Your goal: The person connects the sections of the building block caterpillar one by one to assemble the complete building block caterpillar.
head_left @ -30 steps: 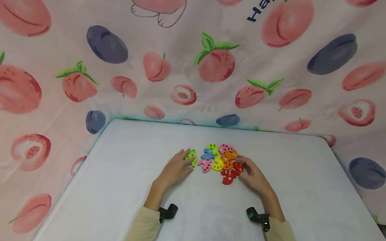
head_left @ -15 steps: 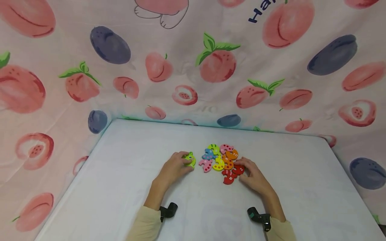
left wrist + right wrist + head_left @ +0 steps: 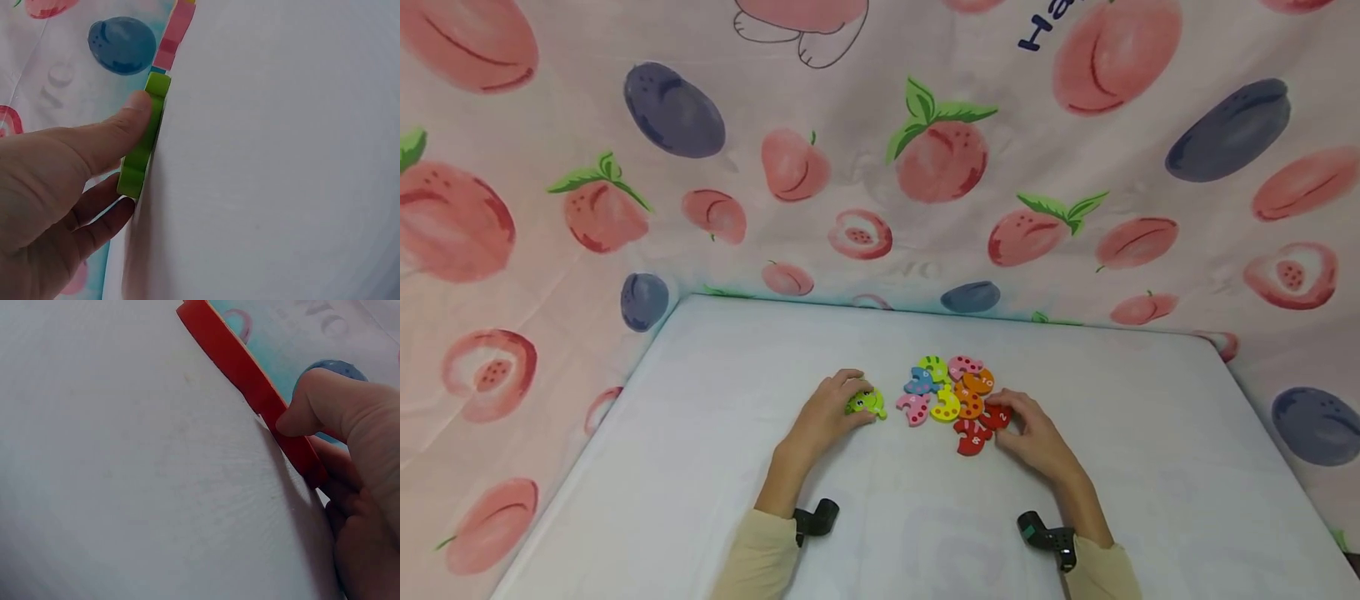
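Note:
My left hand [image 3: 823,412] pinches a light green puzzle piece [image 3: 870,403] with a cartoon face. In the left wrist view the thumb presses the edge of this thick green piece [image 3: 150,128], fingers on its other side. My right hand [image 3: 1037,437] holds the red numbered puzzle piece [image 3: 997,417], marked 2, between thumb and fingers at the cluster's right side. Another red piece [image 3: 972,440], marked 8, lies against it. From the right wrist, the thumb shows on the side of the red piece [image 3: 299,455]; the fingertips behind are partly hidden.
Between the hands lie several more pieces: pink [image 3: 913,409], blue [image 3: 921,381], yellow [image 3: 946,404], orange [image 3: 970,402] and green [image 3: 934,367]. They sit close together on the white tabletop [image 3: 880,517]. A fruit-printed cloth [image 3: 925,242] rises behind the table.
My left hand has turned the green face piece from upright to sideways and drawn it slightly left. My right hand stays at the red piece, its fingers drawn in a little.

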Tool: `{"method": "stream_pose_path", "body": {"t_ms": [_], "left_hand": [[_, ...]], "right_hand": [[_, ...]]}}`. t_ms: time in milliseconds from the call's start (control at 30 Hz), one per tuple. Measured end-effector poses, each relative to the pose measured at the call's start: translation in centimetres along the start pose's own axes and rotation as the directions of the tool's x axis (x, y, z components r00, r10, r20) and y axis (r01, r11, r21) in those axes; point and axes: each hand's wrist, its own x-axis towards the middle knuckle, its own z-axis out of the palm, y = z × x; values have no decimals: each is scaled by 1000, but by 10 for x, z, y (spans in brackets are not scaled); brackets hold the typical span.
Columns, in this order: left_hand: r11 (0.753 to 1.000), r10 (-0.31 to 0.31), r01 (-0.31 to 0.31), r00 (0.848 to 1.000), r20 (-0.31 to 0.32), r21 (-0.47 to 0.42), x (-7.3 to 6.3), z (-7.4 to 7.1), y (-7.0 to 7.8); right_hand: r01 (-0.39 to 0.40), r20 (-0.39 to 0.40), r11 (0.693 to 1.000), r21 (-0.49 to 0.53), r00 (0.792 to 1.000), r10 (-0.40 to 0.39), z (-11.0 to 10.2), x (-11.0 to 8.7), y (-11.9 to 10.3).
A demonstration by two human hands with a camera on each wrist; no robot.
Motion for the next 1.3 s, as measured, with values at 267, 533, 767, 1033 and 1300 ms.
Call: {"method": "stream_pose_path", "body": {"t_ms": [267,533,767,1033,1300], "left_hand": [[1000,-29,29,999,37,7,0,-2,-3],[999,-35,35,998,61,-6,1,-2,-7],[998,-35,39,996,82,-44,0,-3,-8],[995,-25,35,994,111,-90,0,-4,-15],[993,1,14,993,120,-121,0,-4,-21]], "right_hand": [[-7,-11,1000,-10,1000,7,2,1,-1],[-11,0,1000,-24,1000,11,1,3,-1],[-18,0,997,-77,1000,18,0,2,1],[-36,-7,997,-61,999,36,1,2,0],[-51,-43,996,-79,998,48,3,3,2]]}}
